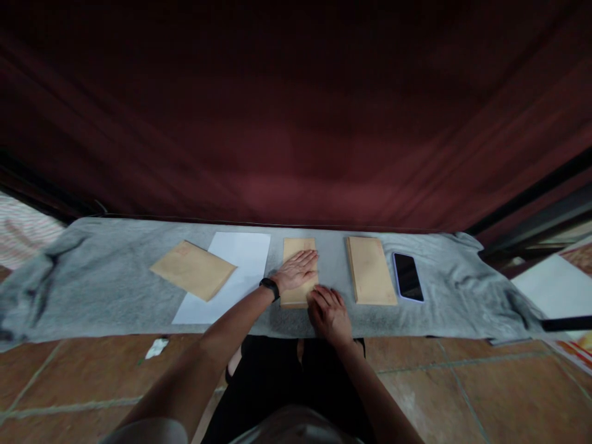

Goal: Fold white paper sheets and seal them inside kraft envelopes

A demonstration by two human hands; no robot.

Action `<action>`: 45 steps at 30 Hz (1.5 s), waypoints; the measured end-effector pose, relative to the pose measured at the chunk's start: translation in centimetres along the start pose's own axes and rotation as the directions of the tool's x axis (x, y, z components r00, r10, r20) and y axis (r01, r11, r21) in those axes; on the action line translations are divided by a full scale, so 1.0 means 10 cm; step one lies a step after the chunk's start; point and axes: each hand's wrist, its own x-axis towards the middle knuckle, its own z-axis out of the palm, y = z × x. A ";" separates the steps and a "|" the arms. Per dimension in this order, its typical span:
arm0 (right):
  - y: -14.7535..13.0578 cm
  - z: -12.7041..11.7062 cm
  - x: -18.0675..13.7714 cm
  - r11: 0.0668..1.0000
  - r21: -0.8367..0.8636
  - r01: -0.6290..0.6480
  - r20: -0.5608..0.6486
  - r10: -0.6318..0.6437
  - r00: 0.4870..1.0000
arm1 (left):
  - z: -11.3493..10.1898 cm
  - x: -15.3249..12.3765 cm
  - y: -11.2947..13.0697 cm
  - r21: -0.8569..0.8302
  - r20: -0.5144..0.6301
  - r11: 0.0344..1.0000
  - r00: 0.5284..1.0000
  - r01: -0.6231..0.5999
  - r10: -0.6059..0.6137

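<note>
A brown paper envelope (291, 296) lies upright in front of me on the grey cloth. My left hand (296, 271) rests flat across its middle, fingers stretched out toward the upper right; a dark band circles that wrist. At the envelope's lower right edge is my right hand (330, 311), its fingers bent and closed on the edge there, with the thumb mostly hidden. Left of my hands, another brown envelope (194, 269) lies slanted, partly over a white sheet of paper (245, 262). To the right sits a stack of brown envelopes (374, 271).
A phone (408, 276) with a pale purple edge lies right of the stack. The grey cloth (115, 277) covers a narrow table before a dark red upright surface (296, 154). Below are floor tiles (425, 394) and a crumpled white tissue (156, 348).
</note>
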 end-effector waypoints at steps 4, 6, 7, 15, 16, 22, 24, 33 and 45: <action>0.00 0.00 -0.01 1.000 -0.020 0.009 -0.012 -0.009 1.000 | 0.02 -0.11 0.09 -0.002 -0.004 1.000 1.000 -0.013 0.013; 0.01 0.01 -0.02 0.999 -0.031 0.016 -0.012 -0.017 1.000 | 0.03 -0.16 0.15 -0.006 -0.017 1.000 1.000 -0.019 0.019; 0.01 0.02 -0.02 0.999 -0.034 0.019 -0.015 -0.019 1.000 | 0.03 -0.19 0.17 -0.007 -0.021 1.000 1.000 -0.023 0.023; 0.00 0.03 -0.02 0.999 -0.043 0.002 -0.028 -0.003 1.000 | 0.07 -0.43 0.35 -0.033 0.012 0.999 0.999 -0.030 0.031; 0.00 0.03 -0.02 0.999 -0.042 -0.001 -0.026 -0.001 1.000 | 0.07 -0.46 0.36 -0.039 0.023 0.999 0.999 -0.030 0.031; 0.00 0.03 -0.03 0.999 -0.032 0.000 -0.018 -0.001 1.000 | 0.04 -0.65 0.48 -0.058 0.043 0.997 0.998 -0.040 0.043; 0.00 0.03 -0.03 1.000 -0.027 0.002 -0.016 -0.002 1.000 | 0.03 -0.73 0.54 -0.058 0.038 0.997 0.998 -0.044 0.047; 0.14 0.05 -0.02 0.999 0.022 0.046 -0.010 -0.045 0.999 | -0.01 -1.25 0.76 -0.035 0.024 0.998 0.999 -0.048 0.049; 0.30 0.34 0.89 0.945 -0.027 0.327 0.231 -0.312 0.921 | -0.07 -1.31 0.82 -0.038 0.045 0.999 0.999 -0.008 0.009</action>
